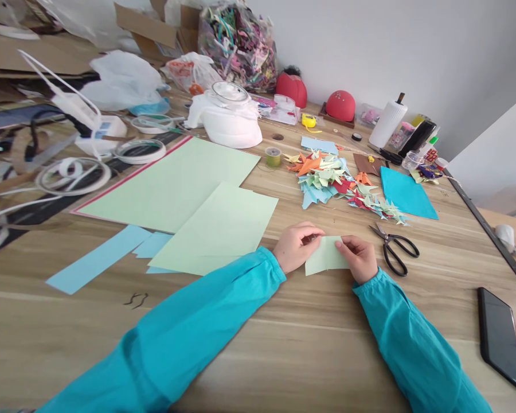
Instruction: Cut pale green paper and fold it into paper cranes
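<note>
A small pale green sheet of paper [327, 258] is held between my two hands just above the table. My left hand [298, 246] pinches its upper left corner between thumb and fingers. On the other side, my right hand [359, 256] grips the right edge, thumb in front. A pair of black-handled scissors [393, 244] lies right of my right hand, blades pointing away. Left of my left hand rest larger pale green sheets [223, 229], partly covering blue paper strips [98, 258]. Beyond my hands lies a pile of folded paper cranes [327, 175] in several colours.
A phone [503, 338] lies at the right. Behind the cranes are a turquoise sheet [408, 192], a spool of thread [273, 156] and a yellow tape measure [308, 120]. White tape rolls and cables [73, 175] crowd the left; a bag of colourful bits [238, 46] stands at the back.
</note>
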Demonstrator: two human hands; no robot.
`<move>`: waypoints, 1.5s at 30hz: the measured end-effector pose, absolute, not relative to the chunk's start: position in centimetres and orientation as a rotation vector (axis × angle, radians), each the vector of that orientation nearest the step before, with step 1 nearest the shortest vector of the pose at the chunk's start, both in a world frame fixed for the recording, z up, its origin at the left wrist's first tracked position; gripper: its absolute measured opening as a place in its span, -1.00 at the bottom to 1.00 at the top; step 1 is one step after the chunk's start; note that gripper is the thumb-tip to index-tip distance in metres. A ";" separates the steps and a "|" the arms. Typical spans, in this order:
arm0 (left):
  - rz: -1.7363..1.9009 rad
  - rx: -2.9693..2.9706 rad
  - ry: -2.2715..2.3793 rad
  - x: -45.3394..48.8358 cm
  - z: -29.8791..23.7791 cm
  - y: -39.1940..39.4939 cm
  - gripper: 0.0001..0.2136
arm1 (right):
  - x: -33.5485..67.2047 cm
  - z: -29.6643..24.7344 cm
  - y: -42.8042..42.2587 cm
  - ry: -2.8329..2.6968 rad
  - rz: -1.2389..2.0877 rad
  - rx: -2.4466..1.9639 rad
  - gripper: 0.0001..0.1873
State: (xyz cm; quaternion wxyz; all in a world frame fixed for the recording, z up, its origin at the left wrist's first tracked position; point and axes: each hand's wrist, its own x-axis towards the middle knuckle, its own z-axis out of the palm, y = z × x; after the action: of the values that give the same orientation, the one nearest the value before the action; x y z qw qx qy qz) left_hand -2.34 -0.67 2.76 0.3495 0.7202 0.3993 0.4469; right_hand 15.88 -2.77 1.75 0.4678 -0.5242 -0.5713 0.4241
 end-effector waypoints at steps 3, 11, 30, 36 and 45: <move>1.197 2.161 0.991 -2.8 2.6 -0.4 -0.80 | 15.8 1.6 -2.9 -1.471 0.887 -1.349 -0.60; 0.660 3.058 0.902 -3.5 2.5 0.5 -0.81 | 15.9 1.4 -2.9 -1.738 0.368 -1.433 -0.74; 0.569 3.352 0.869 -3.0 2.5 0.3 -0.84 | 16.3 0.6 -2.5 -1.839 0.214 -1.463 -0.81; 0.633 3.321 0.869 -2.9 2.1 0.4 -0.83 | 16.3 0.6 -2.6 -1.904 0.195 -1.412 -0.83; 0.632 3.294 0.883 -2.7 1.6 0.5 -0.82 | 16.3 1.0 -2.9 -2.065 0.033 -1.339 -0.79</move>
State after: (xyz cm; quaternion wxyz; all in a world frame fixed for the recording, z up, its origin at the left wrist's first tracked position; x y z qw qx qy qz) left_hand -2.74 0.50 1.57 -0.1627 0.9370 0.2513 0.1799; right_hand 16.31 -2.86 1.05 0.3336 -0.5130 -0.7908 0.0125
